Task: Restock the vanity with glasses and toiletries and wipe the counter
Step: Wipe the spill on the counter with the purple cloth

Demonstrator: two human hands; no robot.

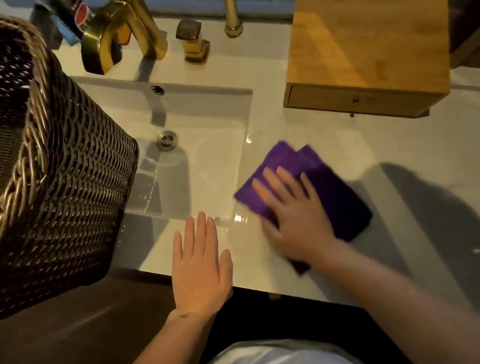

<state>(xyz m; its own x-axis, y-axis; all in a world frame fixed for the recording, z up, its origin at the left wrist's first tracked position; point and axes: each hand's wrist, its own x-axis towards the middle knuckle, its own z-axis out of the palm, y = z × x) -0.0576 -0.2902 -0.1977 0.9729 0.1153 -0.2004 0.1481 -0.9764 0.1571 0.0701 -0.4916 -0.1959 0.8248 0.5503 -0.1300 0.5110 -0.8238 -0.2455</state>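
Purple cloth [309, 185], centre-right of frame – soft, light, folded – best pressed flat, as the right hand [296, 223] does with fingers spread; left hand [200, 263] flat, holding nothing

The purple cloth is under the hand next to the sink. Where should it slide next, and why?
Probably to the right, across the bare counter toward the wooden box. The right hand presses flat on the purple cloth just beside the sink, so that stretch looks not yet wiped. The left hand rests flat on the front edge.
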